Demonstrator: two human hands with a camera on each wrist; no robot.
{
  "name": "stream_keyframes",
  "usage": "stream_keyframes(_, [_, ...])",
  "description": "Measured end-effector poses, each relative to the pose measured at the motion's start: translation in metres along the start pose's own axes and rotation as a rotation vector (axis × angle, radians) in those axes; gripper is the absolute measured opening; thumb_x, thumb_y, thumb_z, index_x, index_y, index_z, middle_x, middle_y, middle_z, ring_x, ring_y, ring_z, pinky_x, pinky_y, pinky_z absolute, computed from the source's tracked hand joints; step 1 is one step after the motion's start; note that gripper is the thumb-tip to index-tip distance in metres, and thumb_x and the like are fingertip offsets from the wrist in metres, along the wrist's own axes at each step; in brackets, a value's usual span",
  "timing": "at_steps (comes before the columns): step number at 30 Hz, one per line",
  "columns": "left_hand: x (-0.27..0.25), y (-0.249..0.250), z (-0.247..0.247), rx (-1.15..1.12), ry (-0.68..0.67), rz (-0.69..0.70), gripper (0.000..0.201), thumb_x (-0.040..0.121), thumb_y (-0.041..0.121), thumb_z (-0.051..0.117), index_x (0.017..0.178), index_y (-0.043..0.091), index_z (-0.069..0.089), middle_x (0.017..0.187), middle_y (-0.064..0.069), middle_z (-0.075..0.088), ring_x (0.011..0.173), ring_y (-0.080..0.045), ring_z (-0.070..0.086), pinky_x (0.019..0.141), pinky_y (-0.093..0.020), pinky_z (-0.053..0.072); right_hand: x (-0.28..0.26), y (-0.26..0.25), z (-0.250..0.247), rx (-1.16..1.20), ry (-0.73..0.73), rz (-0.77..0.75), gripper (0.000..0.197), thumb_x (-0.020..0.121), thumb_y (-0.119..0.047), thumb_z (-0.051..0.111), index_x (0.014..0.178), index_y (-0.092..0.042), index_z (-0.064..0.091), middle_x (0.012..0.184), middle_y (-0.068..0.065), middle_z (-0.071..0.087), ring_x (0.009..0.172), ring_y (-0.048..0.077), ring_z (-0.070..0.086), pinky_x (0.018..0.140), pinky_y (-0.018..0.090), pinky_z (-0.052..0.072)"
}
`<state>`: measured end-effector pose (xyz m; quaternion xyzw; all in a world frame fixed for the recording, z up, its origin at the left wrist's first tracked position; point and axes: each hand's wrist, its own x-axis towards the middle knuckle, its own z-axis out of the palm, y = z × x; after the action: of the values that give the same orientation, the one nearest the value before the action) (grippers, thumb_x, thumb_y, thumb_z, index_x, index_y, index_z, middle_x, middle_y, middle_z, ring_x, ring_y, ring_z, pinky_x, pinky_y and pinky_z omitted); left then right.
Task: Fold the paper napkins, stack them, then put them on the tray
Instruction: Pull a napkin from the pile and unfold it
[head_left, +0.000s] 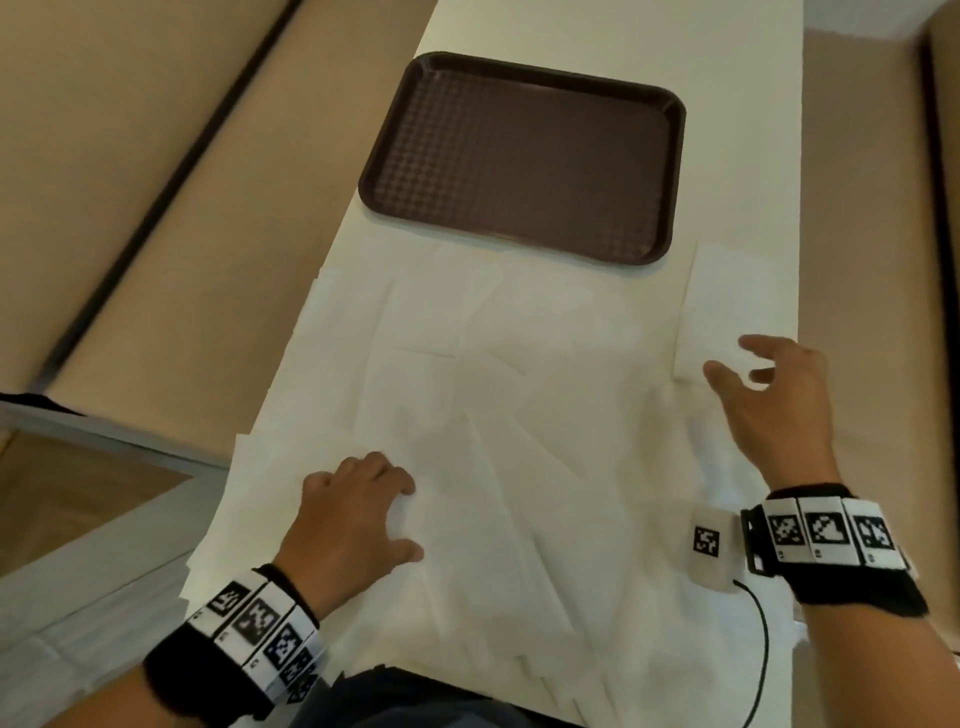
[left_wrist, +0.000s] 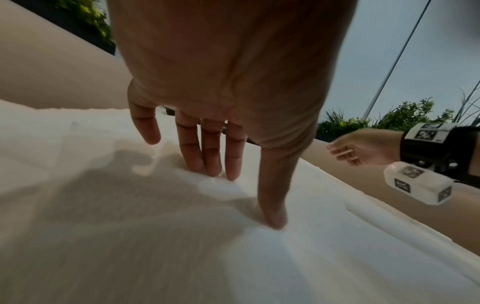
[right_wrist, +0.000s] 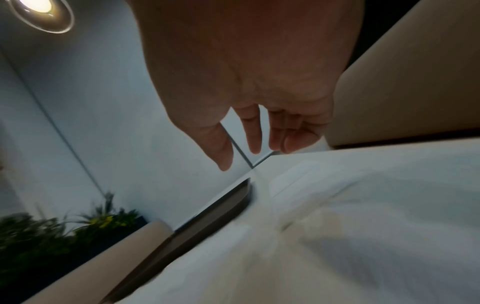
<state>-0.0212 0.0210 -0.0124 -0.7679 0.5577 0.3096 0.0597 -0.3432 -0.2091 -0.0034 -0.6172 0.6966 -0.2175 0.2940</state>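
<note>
White paper napkins (head_left: 467, 395) lie unfolded and overlapping in a loose spread across the near end of your table (head_left: 597, 31), one (head_left: 727, 312) set apart at the right edge, while the dark brown textured tray (head_left: 522, 156) sits flat just beyond them.

No readable text anywhere; only black-and-white coded squares on both wristbands (head_left: 826, 535) and a small white box (head_left: 707, 543)
</note>
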Motion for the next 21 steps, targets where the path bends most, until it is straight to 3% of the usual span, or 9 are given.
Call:
stream_keyframes(3, [0.002, -0.002, 0.006, -0.061, 0.071, 0.017, 0.073, 0.068, 0.064, 0.079, 0.130, 0.037, 0.052, 0.128, 0.017, 0.041, 0.122, -0.011, 0.045, 0.100, -0.032, 0.031, -0.039, -0.014, 0.017, 0.034, -0.075, -0.114, 0.033, 0.093, -0.026, 0.073, 0.124, -0.022, 0.063, 0.128, -0.005, 0.048, 0.101, 0.012, 0.057, 0.081, 0.022, 0.043])
stream_keyframes(6, [0.008, -0.006, 0.001, -0.091, 0.139, -0.012, 0.104, 0.065, 0.066, 0.081, 0.151, 0.036, 0.030, 0.156, 0.011, 0.023, 0.140, -0.016, 0.028, 0.110, -0.041, 0.030, -0.069, -0.019, 0.039, 0.026, -0.164, -0.204, 0.028, 0.091, -0.023, 0.075, 0.117, -0.025, 0.065, 0.122, -0.008, 0.049, 0.096, 0.009, 0.058, 0.073, 0.012, 0.041])
stream_keyframes(9, [0.018, -0.007, -0.006, -0.033, 0.110, -0.047, 0.112, 0.067, 0.065, 0.080, 0.156, 0.037, 0.016, 0.154, 0.012, 0.030, 0.140, -0.016, 0.027, 0.110, -0.040, 0.025, -0.087, -0.023, 0.055, 0.029, -0.233, -0.201, 0.027, 0.091, -0.024, 0.074, 0.116, -0.027, 0.065, 0.122, -0.009, 0.049, 0.097, 0.008, 0.058, 0.073, 0.010, 0.040])
stream_keyframes(12, [0.024, -0.007, -0.009, -0.050, 0.123, -0.049, 0.088, 0.075, 0.056, 0.079, 0.148, 0.037, 0.033, 0.137, 0.015, 0.048, 0.131, -0.014, 0.039, 0.103, -0.037, 0.023, -0.095, -0.028, 0.063, 0.024, -0.262, -0.208, 0.026, 0.091, -0.024, 0.074, 0.116, -0.027, 0.065, 0.123, -0.010, 0.050, 0.097, 0.007, 0.059, 0.073, 0.009, 0.039])
stream_keyframes(16, [0.025, -0.012, -0.015, -0.111, 0.228, 0.033, 0.022, 0.096, 0.041, 0.063, 0.116, 0.033, 0.064, 0.110, 0.016, 0.063, 0.108, -0.012, 0.056, 0.095, -0.035, 0.024, -0.101, -0.035, 0.067, 0.034, -0.299, -0.222, 0.026, 0.092, -0.026, 0.072, 0.116, -0.028, 0.064, 0.120, -0.013, 0.052, 0.098, 0.001, 0.060, 0.074, 0.011, 0.041])
stream_keyframes(19, [0.028, -0.017, -0.020, -0.250, 0.339, 0.136, 0.011, 0.095, 0.039, 0.067, 0.100, 0.033, 0.075, 0.102, 0.019, 0.070, 0.100, -0.007, 0.062, 0.100, -0.041, 0.034, -0.106, -0.040, 0.067, 0.065, -0.327, -0.207, 0.024, 0.093, -0.028, 0.071, 0.116, -0.030, 0.063, 0.119, -0.015, 0.057, 0.099, -0.003, 0.060, 0.074, 0.012, 0.042])
stream_keyframes(21, [0.029, -0.016, -0.026, -0.382, 0.377, 0.205, 0.011, 0.093, 0.037, 0.070, 0.097, 0.030, 0.077, 0.096, 0.022, 0.070, 0.093, 0.001, 0.064, 0.097, -0.034, 0.046, -0.108, -0.044, 0.065, 0.124, -0.367, -0.166, 0.024, 0.093, -0.031, 0.070, 0.116, -0.030, 0.063, 0.117, -0.017, 0.062, 0.099, -0.003, 0.062, 0.073, 0.011, 0.044])
